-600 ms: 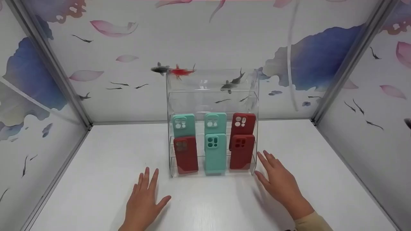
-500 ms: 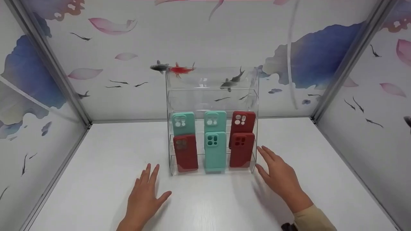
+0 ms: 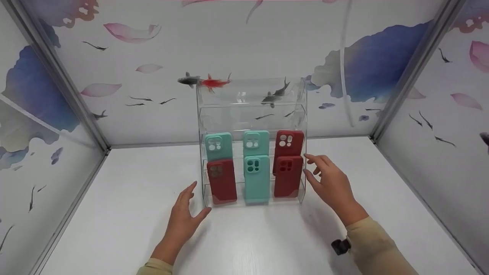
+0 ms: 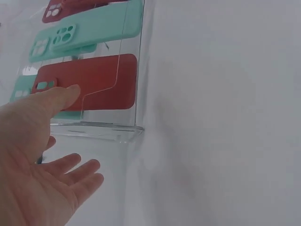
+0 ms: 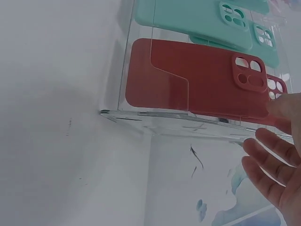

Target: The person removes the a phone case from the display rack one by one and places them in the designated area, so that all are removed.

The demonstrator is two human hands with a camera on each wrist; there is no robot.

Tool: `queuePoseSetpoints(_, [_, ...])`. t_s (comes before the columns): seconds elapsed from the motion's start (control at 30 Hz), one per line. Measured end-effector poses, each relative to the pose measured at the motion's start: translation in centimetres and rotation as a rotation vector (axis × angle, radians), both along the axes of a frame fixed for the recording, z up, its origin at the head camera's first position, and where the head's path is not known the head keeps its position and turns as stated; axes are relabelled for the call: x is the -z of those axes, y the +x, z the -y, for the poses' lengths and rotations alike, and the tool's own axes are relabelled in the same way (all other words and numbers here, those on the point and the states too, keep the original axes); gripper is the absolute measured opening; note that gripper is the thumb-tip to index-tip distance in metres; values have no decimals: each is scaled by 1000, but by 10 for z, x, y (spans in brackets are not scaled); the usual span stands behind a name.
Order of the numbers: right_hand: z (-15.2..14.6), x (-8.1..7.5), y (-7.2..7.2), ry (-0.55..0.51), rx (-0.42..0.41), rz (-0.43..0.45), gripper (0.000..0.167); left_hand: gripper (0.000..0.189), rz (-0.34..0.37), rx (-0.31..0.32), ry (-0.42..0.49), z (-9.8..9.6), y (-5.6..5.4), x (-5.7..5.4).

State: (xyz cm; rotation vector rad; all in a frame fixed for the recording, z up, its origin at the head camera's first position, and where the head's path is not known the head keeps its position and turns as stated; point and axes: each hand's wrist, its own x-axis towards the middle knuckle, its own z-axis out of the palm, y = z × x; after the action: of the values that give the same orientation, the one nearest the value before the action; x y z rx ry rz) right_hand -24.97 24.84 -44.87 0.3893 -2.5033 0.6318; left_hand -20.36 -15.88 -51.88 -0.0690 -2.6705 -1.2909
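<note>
A clear acrylic tiered stand (image 3: 252,116) holds phone cases on its two lower tiers. The front row has a red phone case (image 3: 222,183) on the left, a teal one (image 3: 256,181) in the middle and a red one (image 3: 287,179) on the right. Behind them stand two teal cases and a red one. My left hand (image 3: 183,217) hovers near the stand's lower left side, thumb spread from the fingers. Close to the right side panel is my right hand (image 3: 333,186), fingers slightly bent; I cannot tell whether it touches. Neither hand holds anything.
The stand sits on a white table (image 3: 133,191) before a patterned back wall (image 3: 244,42). Side walls with metal corner posts rise left and right. A small black object (image 3: 340,246) is at the right sleeve.
Both hands have moved forward. The left has also come rightward, closer to the stand, and the right has slid up along its right side. The cases stay in place.
</note>
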Motion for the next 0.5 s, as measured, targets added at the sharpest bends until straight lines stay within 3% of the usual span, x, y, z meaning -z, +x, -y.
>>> queuePoseSetpoints(0.23, [2,-10,-13,-20,-52,-57,39,79,4,74,264,-4,-18,7])
queuePoseSetpoints(0.37, [1,-9,-17,-10,-96,-62,38,73,-11,79,327,-6,-23,10])
queuePoseSetpoints(0.5, [-2,-5,-17,-5,-101,-58,36,65,-15,61,328,-10,-27,12])
